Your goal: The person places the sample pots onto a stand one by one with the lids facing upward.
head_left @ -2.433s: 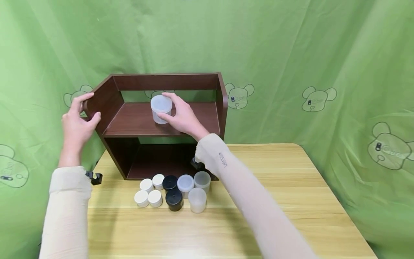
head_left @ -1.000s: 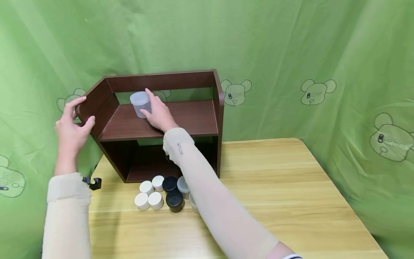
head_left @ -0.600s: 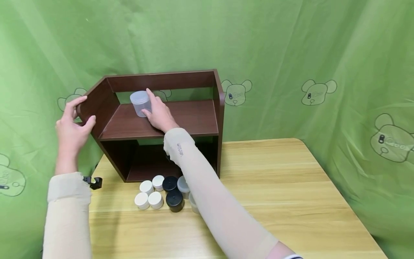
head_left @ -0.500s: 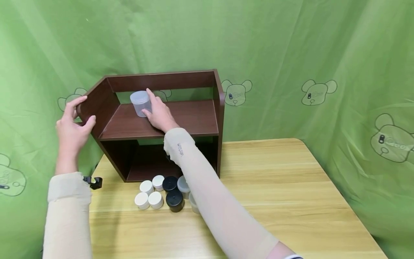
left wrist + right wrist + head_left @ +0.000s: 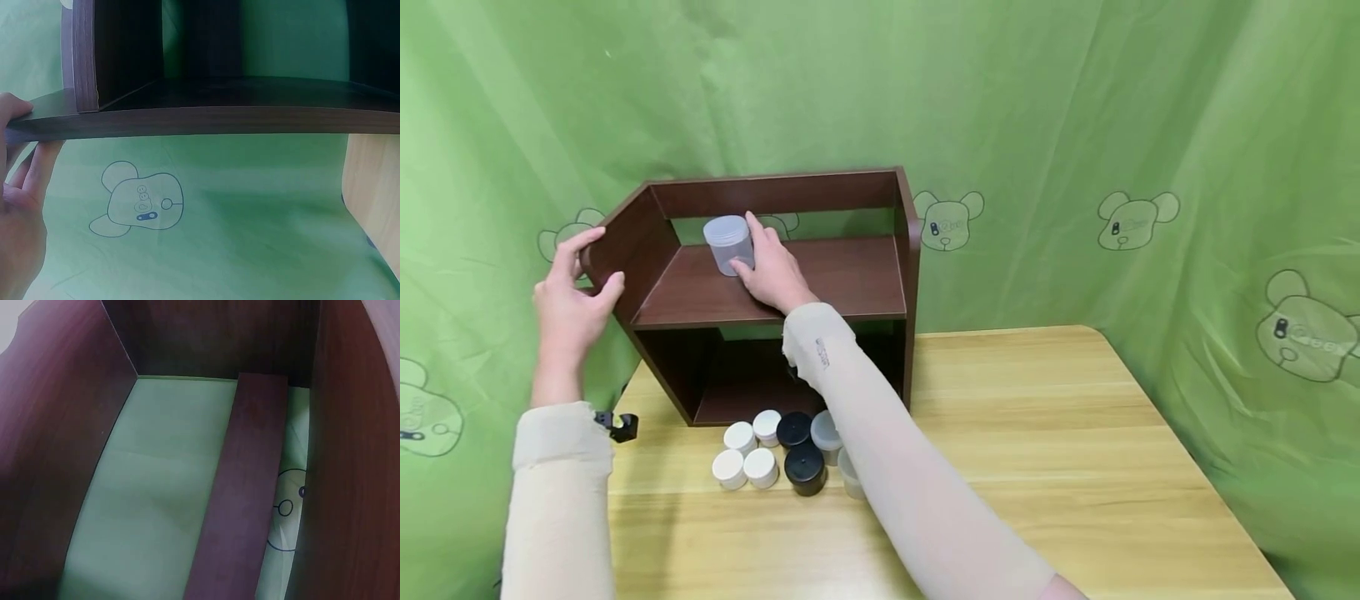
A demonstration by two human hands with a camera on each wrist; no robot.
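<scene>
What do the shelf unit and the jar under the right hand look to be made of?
The shelf unit looks like dark brown laminated board: smooth satin faces and a lighter grained edge band in the left wrist view. The jar in the right hand looks like frosted translucent plastic, with the shelf showing dimly through its wall. The left hand holds the shelf's side panel.

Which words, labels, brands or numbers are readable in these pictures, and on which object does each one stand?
Small dark print on the beige sleeve of the right forearm: too small and blurred to read.
Marks on the bear drawings printed on the green cloth backdrop: too blurred to read as letters.
Translucent plastic jar on the brown wooden shelf, held by the right hand: no label visible.
White, black and translucent jars on the table: no text visible.
</scene>
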